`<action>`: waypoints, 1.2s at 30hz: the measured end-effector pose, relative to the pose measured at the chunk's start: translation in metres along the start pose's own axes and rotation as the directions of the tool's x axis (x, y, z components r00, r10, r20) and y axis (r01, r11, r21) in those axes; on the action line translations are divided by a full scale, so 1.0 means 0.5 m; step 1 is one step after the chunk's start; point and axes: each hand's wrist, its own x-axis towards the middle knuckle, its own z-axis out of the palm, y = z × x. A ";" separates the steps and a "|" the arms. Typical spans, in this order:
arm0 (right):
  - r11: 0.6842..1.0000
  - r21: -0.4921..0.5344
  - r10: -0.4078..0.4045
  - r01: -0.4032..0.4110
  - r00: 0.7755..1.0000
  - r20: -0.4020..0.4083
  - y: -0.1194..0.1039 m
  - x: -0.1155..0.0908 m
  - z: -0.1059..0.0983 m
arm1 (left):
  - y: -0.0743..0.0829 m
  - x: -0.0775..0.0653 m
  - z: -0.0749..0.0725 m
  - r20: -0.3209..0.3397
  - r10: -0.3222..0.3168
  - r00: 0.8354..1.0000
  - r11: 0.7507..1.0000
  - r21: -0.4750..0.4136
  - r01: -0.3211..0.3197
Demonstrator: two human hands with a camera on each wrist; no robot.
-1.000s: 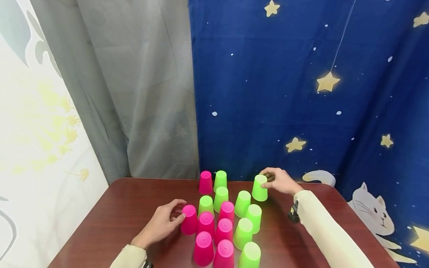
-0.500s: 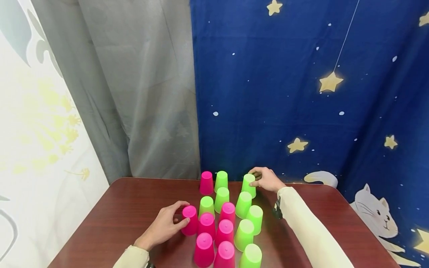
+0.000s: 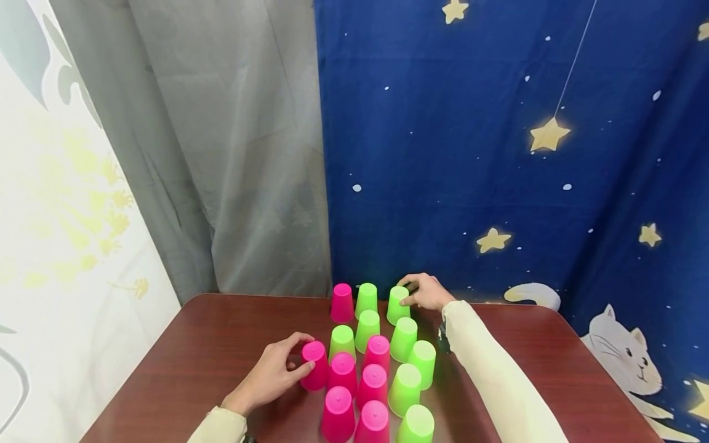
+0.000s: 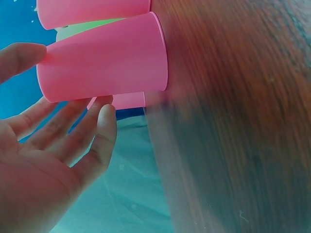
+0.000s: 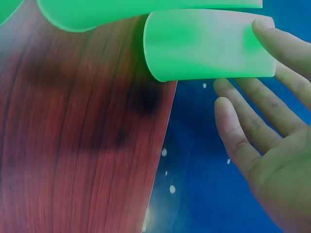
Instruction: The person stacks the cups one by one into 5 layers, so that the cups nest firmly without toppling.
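Upside-down plastic cups, pink and light green, stand in rows on the table. My left hand [image 3: 268, 372] holds the leftmost pink cup [image 3: 313, 373] between thumb and fingers. In the left wrist view its thumb lies on one side of that pink cup [image 4: 104, 58] and the fingers on the other. At the far side my right hand [image 3: 428, 291] pinches a green cup [image 3: 396, 309] near its upper end. The right wrist view shows the thumb on this green cup [image 5: 204, 46], fingers along its opposite side.
A far pink cup [image 3: 341, 304] and a green cup [image 3: 366, 300] stand close by the table's back edge. Several more cups fill the middle and front, including a near green cup [image 3: 415, 426]. Behind the brown table [image 3: 221, 332] hang grey and blue curtains [image 3: 432, 154].
My right hand has moved left with its green cup, bringing it near the other back-row cups. The left hand stays at its pink cup, its thumb now farther across the cup's side.
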 end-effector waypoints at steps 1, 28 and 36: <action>1.000 0.001 0.006 -0.006 1.000 0.001 0.000 0.003 0.004 | -0.001 -0.001 0.000 0.000 0.003 1.000 1.000 0.004 -0.003; 0.998 -0.061 0.031 -0.028 0.999 0.041 -0.011 0.047 0.017 | -0.006 -0.003 -0.003 0.014 0.015 1.000 1.000 0.007 -0.015; 0.997 -0.030 0.080 -0.077 0.990 0.113 -0.015 0.035 0.017 | -0.002 0.001 -0.005 0.013 -0.014 1.000 0.999 0.028 0.014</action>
